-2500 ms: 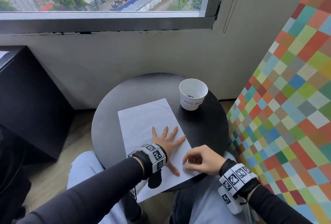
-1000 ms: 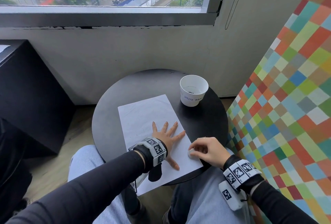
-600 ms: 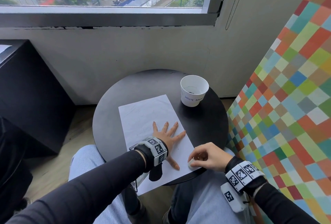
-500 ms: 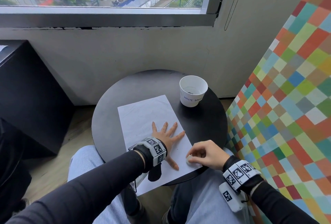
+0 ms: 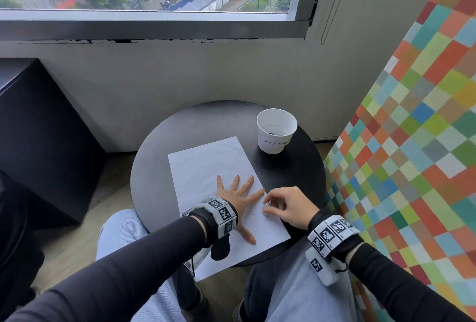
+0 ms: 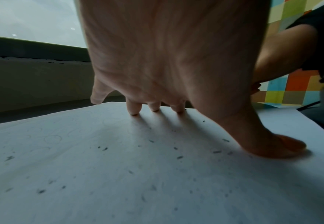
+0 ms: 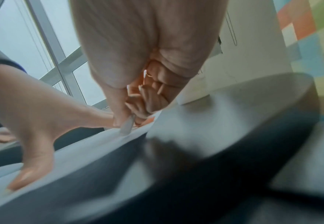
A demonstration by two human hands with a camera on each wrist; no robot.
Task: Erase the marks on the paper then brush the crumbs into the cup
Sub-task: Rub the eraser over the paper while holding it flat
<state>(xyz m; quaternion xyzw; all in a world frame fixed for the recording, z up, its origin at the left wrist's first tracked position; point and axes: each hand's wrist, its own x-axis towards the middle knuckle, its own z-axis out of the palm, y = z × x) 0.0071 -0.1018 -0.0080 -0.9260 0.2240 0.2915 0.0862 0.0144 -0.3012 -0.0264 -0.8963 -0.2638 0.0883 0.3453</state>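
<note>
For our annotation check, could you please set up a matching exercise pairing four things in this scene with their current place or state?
Things:
1. left hand
2. right hand
3. cup
4. crumbs

States:
A. stands upright on the black table, off the paper
B. scattered as dark specks over the paper
C. pressed flat on the paper, fingers spread
D. pinches a pale eraser at the paper's right edge

Pairs: 1-C, 2-D, 3-A, 4-B

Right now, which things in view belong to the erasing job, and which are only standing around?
Belong to the job:
- paper, pressed flat by left hand
- eraser, pinched in right hand
- crumbs scattered on the paper
- white cup

Only standing around:
- round black table
- black cabinet
- chequered panel
</note>
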